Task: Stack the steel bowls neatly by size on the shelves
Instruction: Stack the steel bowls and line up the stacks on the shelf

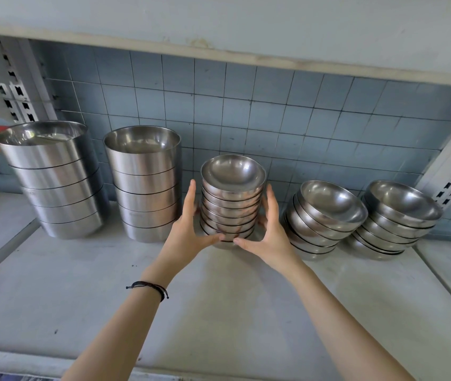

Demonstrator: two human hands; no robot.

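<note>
The left hand (pixel 188 229) and right hand (pixel 271 232) clasp the small-bowl stack (pixel 231 207) between them, thumbs nearly meeting at its base on the matte grey shelf (pixel 219 303). Beyond the left hand stand tall straight-walled steel stacks (pixel 144 185). Beyond the right hand, rounded glossy stacks (pixel 326 218) lean.

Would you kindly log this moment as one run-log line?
small-bowl stack: upright, on or just above shelf | left hand: grips its left side | right hand: grips its right side
</note>
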